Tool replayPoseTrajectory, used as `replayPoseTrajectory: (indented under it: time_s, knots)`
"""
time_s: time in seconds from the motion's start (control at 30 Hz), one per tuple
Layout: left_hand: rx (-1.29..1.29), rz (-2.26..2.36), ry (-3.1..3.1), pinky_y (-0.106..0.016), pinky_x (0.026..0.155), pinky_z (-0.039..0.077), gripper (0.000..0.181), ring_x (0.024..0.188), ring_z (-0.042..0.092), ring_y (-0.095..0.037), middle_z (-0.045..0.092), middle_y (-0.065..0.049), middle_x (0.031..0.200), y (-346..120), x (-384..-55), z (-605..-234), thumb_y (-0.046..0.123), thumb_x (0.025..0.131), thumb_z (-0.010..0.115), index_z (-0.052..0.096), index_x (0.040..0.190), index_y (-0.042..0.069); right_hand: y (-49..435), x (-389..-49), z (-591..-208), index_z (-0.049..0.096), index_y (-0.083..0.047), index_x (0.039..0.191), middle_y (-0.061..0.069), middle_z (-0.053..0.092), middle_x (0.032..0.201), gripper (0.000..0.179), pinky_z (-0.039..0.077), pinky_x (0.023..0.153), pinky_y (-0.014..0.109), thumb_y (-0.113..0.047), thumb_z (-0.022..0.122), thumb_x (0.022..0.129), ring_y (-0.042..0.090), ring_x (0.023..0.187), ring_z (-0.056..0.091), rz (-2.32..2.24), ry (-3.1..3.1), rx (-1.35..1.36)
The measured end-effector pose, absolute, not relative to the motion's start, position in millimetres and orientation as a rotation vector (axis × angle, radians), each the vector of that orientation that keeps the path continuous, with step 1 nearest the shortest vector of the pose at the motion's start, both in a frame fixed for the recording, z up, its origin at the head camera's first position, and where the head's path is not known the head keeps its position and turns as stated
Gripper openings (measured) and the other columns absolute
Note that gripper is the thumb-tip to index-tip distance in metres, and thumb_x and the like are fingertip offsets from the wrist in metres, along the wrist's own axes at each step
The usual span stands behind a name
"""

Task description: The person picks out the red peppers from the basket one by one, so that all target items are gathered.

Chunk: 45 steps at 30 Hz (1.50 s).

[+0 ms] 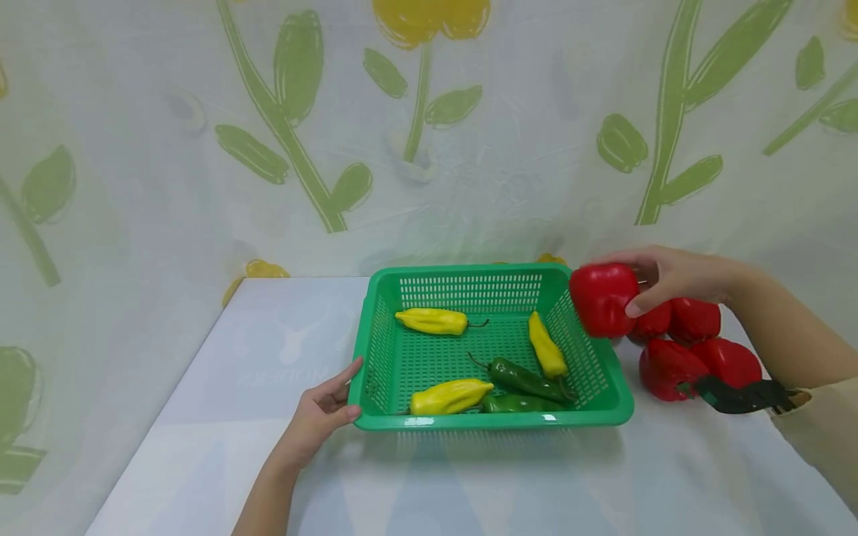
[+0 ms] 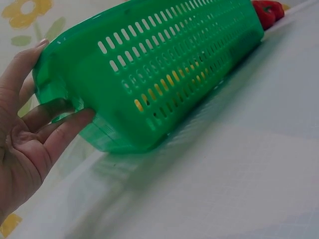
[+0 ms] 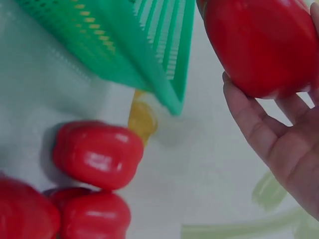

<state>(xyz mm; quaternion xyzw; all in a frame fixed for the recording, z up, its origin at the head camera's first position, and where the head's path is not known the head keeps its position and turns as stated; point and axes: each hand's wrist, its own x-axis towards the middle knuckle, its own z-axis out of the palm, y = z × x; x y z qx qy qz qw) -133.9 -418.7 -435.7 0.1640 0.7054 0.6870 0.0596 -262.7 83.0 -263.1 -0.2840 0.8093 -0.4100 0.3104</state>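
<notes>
A red bell pepper [image 1: 605,299] is held up by my right hand [image 1: 677,279] beside and above the right rim of a green plastic basket [image 1: 494,421]. In the right wrist view, fingers and thumb lie around this pepper [image 3: 264,45]. My left hand [image 1: 315,417] grips the basket's left edge near its front corner; the left wrist view has its fingers against the end wall [image 2: 99,129]. Inside the basket lie a yellow pepper [image 1: 432,321] at the back, another yellow pepper [image 1: 450,397] in front, a third yellow pepper [image 1: 546,346] at right, and green peppers [image 1: 526,380].
Several red bell peppers [image 1: 672,370] are grouped on the white table [image 1: 268,372] to the right of the basket, beneath my right forearm. Behind the table hangs a pale cloth [image 1: 509,149] with yellow flowers and green leaves.
</notes>
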Motion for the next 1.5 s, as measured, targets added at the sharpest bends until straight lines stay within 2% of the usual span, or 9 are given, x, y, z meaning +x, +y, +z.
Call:
replayPoseTrajectory:
  time_s: [0.2, 0.47, 0.63, 0.9, 1.07, 1.13, 1.33, 1.5]
  knots:
    - [0.495, 2.079, 2.150, -0.026, 0.080, 0.054, 0.063, 0.098, 0.065, -0.012, 0.065, -0.014, 0.116, -418.0, -133.7, -437.0, 0.003, 0.089, 0.061, 0.031, 0.144, -0.001, 108.8, -258.0, -269.5, 0.044, -0.020, 0.135, -0.001, 0.058, 0.120, 0.062, 0.055, 0.077, 0.050, -0.006, 0.067, 0.079, 0.018, 0.108, 0.057, -1.096, 2.150, -0.791]
    - [0.518, 2.095, 2.124, -0.025, 0.081, 0.053, 0.064, 0.099, 0.065, -0.012, 0.067, -0.005, 0.115, -416.9, -132.7, -439.5, 0.003, 0.089, 0.061, 0.030, 0.144, -0.003, 131.4, -250.5, -279.9, 0.042, -0.025, 0.136, -0.006, 0.057, 0.120, 0.066, 0.055, 0.077, 0.048, -0.004, 0.068, 0.079, 0.013, 0.108, 0.056, -1.106, 2.160, -0.723]
    - [0.536, 2.102, 2.127, -0.026, 0.081, 0.054, 0.063, 0.100, 0.065, -0.012, 0.067, -0.005, 0.115, -416.3, -133.1, -440.1, 0.003, 0.089, 0.061, 0.030, 0.144, -0.003, 141.4, -249.4, -289.6, 0.043, -0.028, 0.134, -0.005, 0.056, 0.120, 0.063, 0.054, 0.078, 0.050, -0.005, 0.067, 0.080, 0.014, 0.108, 0.056, -1.108, 2.154, -0.632]
    - [0.540, 2.098, 2.129, -0.025, 0.081, 0.054, 0.063, 0.100, 0.065, -0.012, 0.067, -0.003, 0.114, -415.8, -133.5, -439.7, 0.004, 0.089, 0.061, 0.031, 0.144, -0.003, 149.7, -247.4, -312.7, 0.040, -0.021, 0.133, -0.001, 0.056, 0.121, 0.064, 0.053, 0.079, 0.052, -0.002, 0.068, 0.079, 0.018, 0.109, 0.055, -1.159, 2.104, -0.569]
    - [0.517, 2.092, 2.145, -0.025, 0.081, 0.054, 0.063, 0.099, 0.065, -0.012, 0.068, -0.001, 0.112, -416.1, -133.2, -438.3, 0.005, 0.089, 0.062, 0.032, 0.144, -0.002, 152.3, -248.0, -325.8, 0.043, -0.025, 0.131, 0.000, 0.056, 0.120, 0.062, 0.054, 0.079, 0.050, -0.002, 0.068, 0.079, 0.020, 0.108, 0.054, -1.159, 2.101, -0.506]
    - [0.510, 2.093, 2.143, -0.025, 0.081, 0.054, 0.063, 0.098, 0.065, -0.012, 0.068, 0.000, 0.111, -416.1, -133.2, -437.8, 0.005, 0.089, 0.063, 0.032, 0.144, -0.002, 152.2, -247.9, -330.5, 0.043, -0.023, 0.133, 0.004, 0.055, 0.120, 0.063, 0.054, 0.079, 0.049, -0.004, 0.070, 0.078, 0.022, 0.108, 0.053, -1.142, 2.120, -0.473]
    - [0.515, 2.093, 2.141, -0.025, 0.080, 0.054, 0.063, 0.097, 0.065, -0.011, 0.068, 0.000, 0.108, -416.1, -133.6, -437.8, 0.004, 0.089, 0.062, 0.032, 0.144, -0.002, 144.1, -245.0, -342.5, 0.038, -0.005, 0.138, 0.020, 0.050, 0.124, 0.077, 0.056, 0.074, 0.043, -0.013, 0.078, 0.073, 0.027, 0.107, 0.050, -1.042, 2.262, -0.443]
    - [0.516, 2.095, 2.143, -0.025, 0.081, 0.053, 0.062, 0.099, 0.065, -0.012, 0.068, 0.000, 0.111, -416.3, -133.5, -438.8, 0.003, 0.089, 0.061, 0.032, 0.144, -0.001, 133.1, -244.9, -355.2, 0.040, -0.001, 0.137, 0.024, 0.050, 0.125, 0.077, 0.056, 0.072, 0.040, -0.015, 0.080, 0.072, 0.029, 0.108, 0.049, -1.022, 2.311, -0.497]
